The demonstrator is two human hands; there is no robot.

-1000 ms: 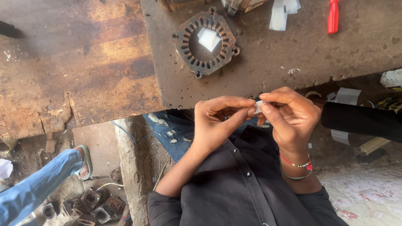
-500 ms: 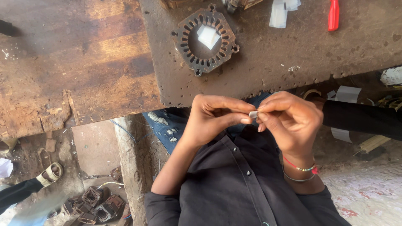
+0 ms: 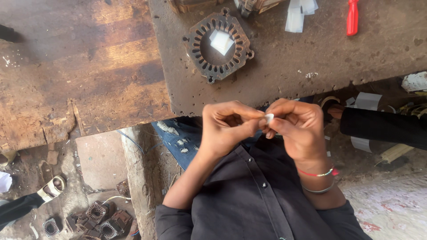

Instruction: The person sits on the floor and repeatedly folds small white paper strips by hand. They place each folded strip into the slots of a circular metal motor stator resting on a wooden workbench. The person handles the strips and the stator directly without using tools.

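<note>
Fingers of both hands around white scrap

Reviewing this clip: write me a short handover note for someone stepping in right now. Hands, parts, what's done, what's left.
Left hand and right hand: both pinch one small white piece between fingertips, held above the lap, off the bench.
Slotted metal ring: flat on the metal bench top, white slips lying in its centre, slots look empty.
More white slips and a red-handled tool lie at the far edge.
Left: the held piece is not yet in the ring.
</note>
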